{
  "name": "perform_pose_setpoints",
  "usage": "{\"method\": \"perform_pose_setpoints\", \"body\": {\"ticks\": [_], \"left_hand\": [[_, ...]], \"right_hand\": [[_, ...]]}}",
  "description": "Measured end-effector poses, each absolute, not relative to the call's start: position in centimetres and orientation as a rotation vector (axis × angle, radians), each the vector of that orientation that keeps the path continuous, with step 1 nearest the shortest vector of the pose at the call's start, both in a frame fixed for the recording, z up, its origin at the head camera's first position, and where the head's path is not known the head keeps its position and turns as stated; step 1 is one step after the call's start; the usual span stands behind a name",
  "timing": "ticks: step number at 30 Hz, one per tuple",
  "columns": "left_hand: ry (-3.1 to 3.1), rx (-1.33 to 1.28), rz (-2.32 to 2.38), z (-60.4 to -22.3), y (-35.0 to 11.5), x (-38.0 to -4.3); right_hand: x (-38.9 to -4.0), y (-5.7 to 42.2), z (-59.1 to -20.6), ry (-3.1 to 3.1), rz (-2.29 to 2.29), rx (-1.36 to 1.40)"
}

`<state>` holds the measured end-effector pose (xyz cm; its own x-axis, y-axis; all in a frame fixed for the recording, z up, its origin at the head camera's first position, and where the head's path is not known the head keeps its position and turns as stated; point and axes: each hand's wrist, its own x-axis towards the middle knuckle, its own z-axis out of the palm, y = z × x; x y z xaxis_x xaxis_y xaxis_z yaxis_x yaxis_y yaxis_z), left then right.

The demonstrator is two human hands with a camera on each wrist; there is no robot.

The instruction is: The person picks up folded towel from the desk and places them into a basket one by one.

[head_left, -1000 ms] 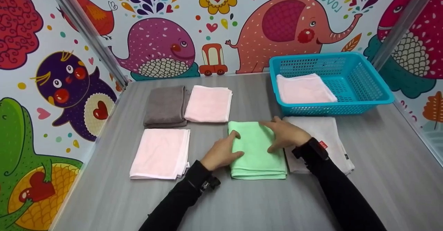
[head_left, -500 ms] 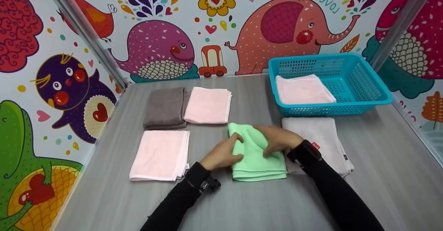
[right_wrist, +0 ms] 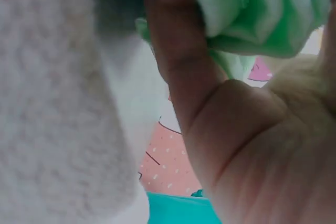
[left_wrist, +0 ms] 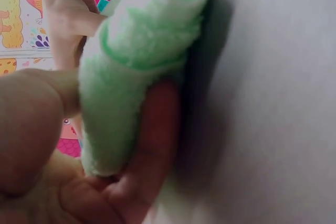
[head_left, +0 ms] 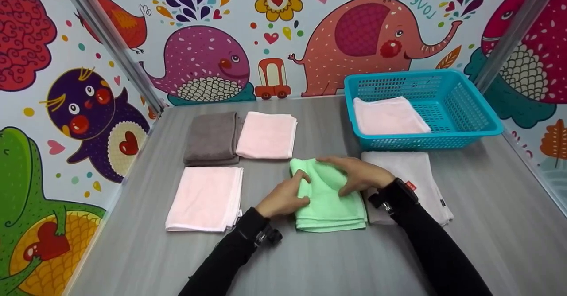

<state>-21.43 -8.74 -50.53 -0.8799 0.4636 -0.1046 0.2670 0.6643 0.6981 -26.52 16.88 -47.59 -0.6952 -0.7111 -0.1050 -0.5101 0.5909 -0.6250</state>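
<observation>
A folded green towel (head_left: 330,207) lies on the table between both hands, its upper part bunched into soft creases. My left hand (head_left: 283,197) grips its left edge; in the left wrist view the fingers (left_wrist: 157,129) curl under the rolled edge of the green towel (left_wrist: 131,72) while the thumb lies over it. From the right, my right hand (head_left: 361,175) grips the far right part. In the right wrist view, folds of the green towel (right_wrist: 257,14) sit between the right fingers (right_wrist: 181,51) and thumb. Some right fingertips are hidden under the cloth.
A folded light grey towel (head_left: 405,167) lies right beside the green one. Behind it stands a blue basket (head_left: 469,130) holding a pink towel (head_left: 387,116). At left are a dark grey towel (head_left: 210,136) and two pink towels (head_left: 268,134). Patterned walls (head_left: 274,39) close off the back and sides.
The green towel lay flat one second ago; its upper part is now pinched up and creased. My right hand has moved left onto the cloth and taken hold, while my left hand barely shifted.
</observation>
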Motion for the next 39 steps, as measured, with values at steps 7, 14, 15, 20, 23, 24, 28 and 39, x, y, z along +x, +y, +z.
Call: {"method": "perform_pose_setpoints", "body": {"ticks": [7, 14, 15, 20, 23, 24, 28, 39], "left_hand": [[2.582, 0.645, 1.103, -49.9, -9.0, -21.6], [2.630, 0.673, 1.216, -48.9, -9.8, -21.8], [2.632, 0.683, 1.235, -48.6, -9.8, -21.9], [2.636, 0.788, 1.341, -47.1, -9.7, -22.7], [2.660, 0.845, 1.393, -46.1, -9.4, -23.2], [2.672, 0.862, 1.408, -45.7, -9.2, -23.4], [2.724, 0.880, 1.449, -43.9, -7.6, -24.8], [2.611, 0.839, 1.610, -40.2, -1.1, -29.5]], "right_hand": [[-26.7, 17.0, -47.0, 2.469, -0.857, -1.037], [-26.5, 16.5, -45.8, 2.511, -0.900, -0.995], [-26.4, 16.5, -45.5, 2.521, -0.918, -0.988], [-26.1, 17.4, -43.4, 2.610, -1.021, -0.942], [-26.1, 18.1, -42.3, 2.669, -1.113, -0.939], [-26.1, 18.5, -42.0, 2.690, -1.146, -0.940], [-27.0, 20.0, -40.6, 2.792, -1.290, -0.893], [-29.6, 24.3, -36.0, 3.114, -1.541, -0.639]]}}
